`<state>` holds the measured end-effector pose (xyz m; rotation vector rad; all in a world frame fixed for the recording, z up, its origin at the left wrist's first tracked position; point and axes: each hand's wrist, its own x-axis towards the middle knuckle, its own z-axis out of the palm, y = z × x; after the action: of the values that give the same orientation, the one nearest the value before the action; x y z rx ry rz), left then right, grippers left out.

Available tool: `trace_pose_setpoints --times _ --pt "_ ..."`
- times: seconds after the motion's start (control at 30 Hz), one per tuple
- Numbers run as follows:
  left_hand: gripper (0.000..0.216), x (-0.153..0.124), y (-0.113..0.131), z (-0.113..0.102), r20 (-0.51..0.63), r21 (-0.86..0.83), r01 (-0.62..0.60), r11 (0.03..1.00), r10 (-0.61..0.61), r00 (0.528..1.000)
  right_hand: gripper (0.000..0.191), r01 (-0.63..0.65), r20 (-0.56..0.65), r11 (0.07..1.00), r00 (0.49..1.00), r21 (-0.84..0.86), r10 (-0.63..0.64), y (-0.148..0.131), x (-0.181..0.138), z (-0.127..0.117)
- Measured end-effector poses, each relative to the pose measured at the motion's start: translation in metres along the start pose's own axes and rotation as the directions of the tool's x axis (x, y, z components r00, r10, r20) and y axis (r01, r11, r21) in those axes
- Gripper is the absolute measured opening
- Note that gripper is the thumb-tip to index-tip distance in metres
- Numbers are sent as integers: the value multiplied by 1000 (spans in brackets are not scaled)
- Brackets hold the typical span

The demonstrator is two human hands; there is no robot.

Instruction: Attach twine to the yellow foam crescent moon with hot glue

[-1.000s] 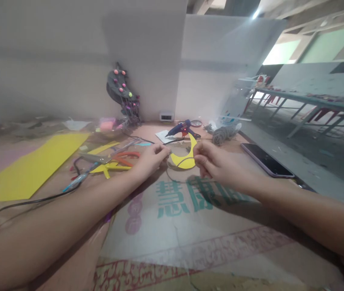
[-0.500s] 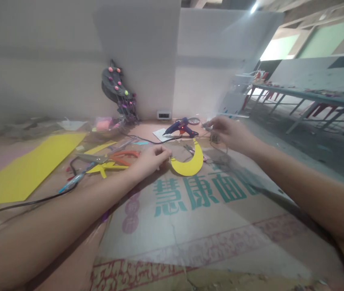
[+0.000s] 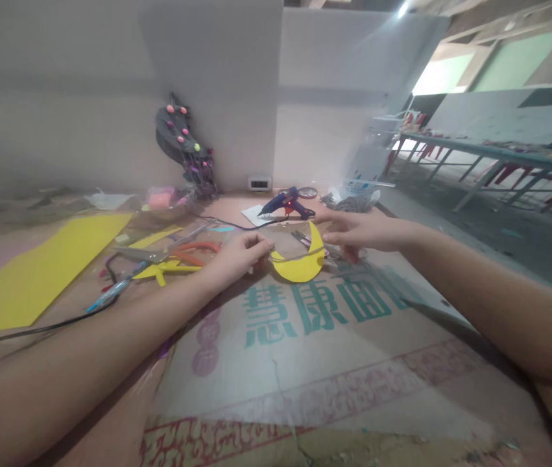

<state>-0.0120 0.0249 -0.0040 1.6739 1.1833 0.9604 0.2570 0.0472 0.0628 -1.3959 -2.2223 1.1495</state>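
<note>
Our left hand (image 3: pixel 244 255) pinched the crescent (image 3: pixel 301 270) at its left tip, thumb and forefinger hiding that end from us. The crescent was flat, bright yellow and smooth-edged, a full curve bulging toward us, its right horn narrowing to a sharp point that stood up close to the fingers of our right hand (image 3: pixel 360 232). A thin greyish strand (image 3: pixel 300 257) ran across its face from the pinched end to the right horn, sagging slightly over the yellow. Our right hand was half open, forefinger stretched leftward and thumb near the strand's far end; we could not tell whether it gripped the strand. The crescent was between our two hands, over the cardboard (image 3: pixel 314 370) on the surface (image 3: pixel 120 415); whether its lower edge touched the cardboard we could not make out. Just beyond it lay the glue gun (image 3: pixel 283 202), and to our left were orange-handled scissors (image 3: pixel 154 255) and a yellow sheet (image 3: pixel 47 272).
</note>
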Motion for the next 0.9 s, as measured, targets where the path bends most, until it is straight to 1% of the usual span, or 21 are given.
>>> trace_pose_setpoints --times 0.07,0.1,0.17,0.2,0.23,0.3,0.37,0.4,0.47,0.57,0.63,0.7,0.83,0.9 --pt "32 1 -1 0 -10 4 -2 1000 2 1000 65 28 81 999 996 -46 -24 2 0 -2" --pt "32 2 -2 0 -8 7 -1 1000 1 1000 61 47 118 997 992 -65 -39 3 1 -3" --pt "31 2 -1 0 4 2 8 1000 -8 1000 41 68 188 990 981 -122 -44 3 3 -5" --pt "31 1 0 0 12 -6 10 1000 -10 1000 28 73 209 984 977 -164 -38 2 4 -6" --pt "31 1 0 -1 22 -11 11 1000 -11 1000 21 74 202 976 979 -207 -32 1 5 -7" --pt "30 1 1 -1 49 -13 -3 1000 4 999 25 62 107 959 994 -275 -34 -1 6 -9" --pt "31 1 0 0 73 2 -30 1000 30 997 25 46 -44 952 997 -302 -62 -3 6 -10" --pt "32 1 -1 0 78 12 -39 999 38 996 23 40 -119 951 990 -306 -80 -4 5 -11" --pt "33 2 -3 0 81 29 -46 999 43 996 23 33 -230 942 966 -333 -115 -7 3 -10" --pt "35 3 -6 -1 101 65 -40 997 33 994 22 46 -361 909 908 -414 -211 -10 0 -7" --pt "36 3 -7 -1 125 83 -30 996 19 992 20 69 -439 886 849 -459 -294 -12 -1 -4" --pt "36 3 -7 -2 147 79 -12 997 0 989 19 99 -491 872 793 -479 -360 -12 -1 0" --pt "34 2 -5 -2 215 23 6 1000 -11 977 16 161 -550 872 720 -462 -424 -7 3 4" --pt "34 1 -3 -2 259 -13 30 999 -25 966 13 195 -584 897 700 -396 -410 -3 7 5"
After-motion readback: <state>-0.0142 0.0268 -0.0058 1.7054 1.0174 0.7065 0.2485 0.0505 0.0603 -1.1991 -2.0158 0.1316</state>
